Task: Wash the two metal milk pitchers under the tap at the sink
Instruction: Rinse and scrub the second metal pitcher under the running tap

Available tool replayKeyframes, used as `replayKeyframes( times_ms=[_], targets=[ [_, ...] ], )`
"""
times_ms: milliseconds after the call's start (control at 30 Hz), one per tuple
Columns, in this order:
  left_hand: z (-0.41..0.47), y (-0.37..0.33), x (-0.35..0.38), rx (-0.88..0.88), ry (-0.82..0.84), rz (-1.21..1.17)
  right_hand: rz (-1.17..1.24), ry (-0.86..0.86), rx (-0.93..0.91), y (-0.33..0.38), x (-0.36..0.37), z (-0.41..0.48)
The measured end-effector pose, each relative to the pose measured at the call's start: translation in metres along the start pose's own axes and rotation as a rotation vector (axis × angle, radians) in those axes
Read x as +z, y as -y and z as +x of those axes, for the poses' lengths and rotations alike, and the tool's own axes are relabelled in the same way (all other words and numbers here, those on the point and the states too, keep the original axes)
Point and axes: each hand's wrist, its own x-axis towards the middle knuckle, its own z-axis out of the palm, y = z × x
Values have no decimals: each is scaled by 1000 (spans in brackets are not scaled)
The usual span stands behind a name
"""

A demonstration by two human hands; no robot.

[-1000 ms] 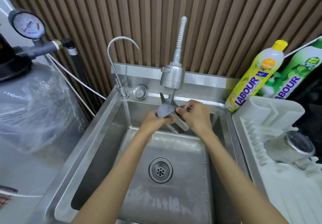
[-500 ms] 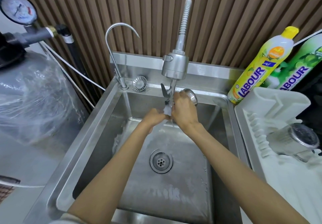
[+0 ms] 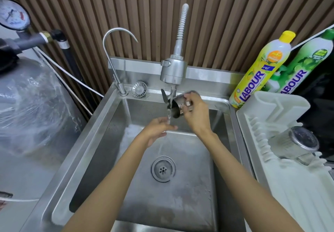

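The stainless steel sink (image 3: 101,141) sits at frame centre against a brown slatted wall (image 3: 216,15). The wet basin floor around the drain (image 3: 163,168) lies open beneath both forearms. A white drying rack (image 3: 271,109) borders the right rim.

Water runs from the tap (image 3: 173,72). The right hand (image 3: 194,110) grips one milk pitcher (image 3: 175,105) at the stream, with the long axis near horizontal and the mouth pointing frame-left (into the water). The left hand (image 3: 159,128) is below the stream with fingers straight, holding nothing. The hands are apart.

The second pitcher (image 3: 292,145) lies on its side in the rack.
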Motion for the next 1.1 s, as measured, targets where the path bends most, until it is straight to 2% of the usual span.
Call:
replayKeyframes(
  times_ms=[67,133,267,400,667,800,933,1033,1100],
  targets=[
    [-5,3,2,77,15,-75,314,-8,294,-1,-10,-5],
    [-10,4,7,210,-44,-116,604,26,460,-3,-15,-19],
    [-23,2,16,506,-237,-54,938,51,503,2,-14,-41],
    [-38,-14,19,672,-303,32,1100,44,474,14,-18,-39],
    [-58,-40,10,814,-387,170,989,42,403,35,-29,-35],
    [-70,-43,9,838,-502,287,862,46,408,36,-32,-37],
    [-70,-40,13,667,-539,265,590,18,478,43,-46,-32],
    [-64,-36,16,503,-438,231,363,48,508,44,-59,-27],
    [-58,-34,15,445,-335,209,193,29,455,45,-63,-25]
  ],
)
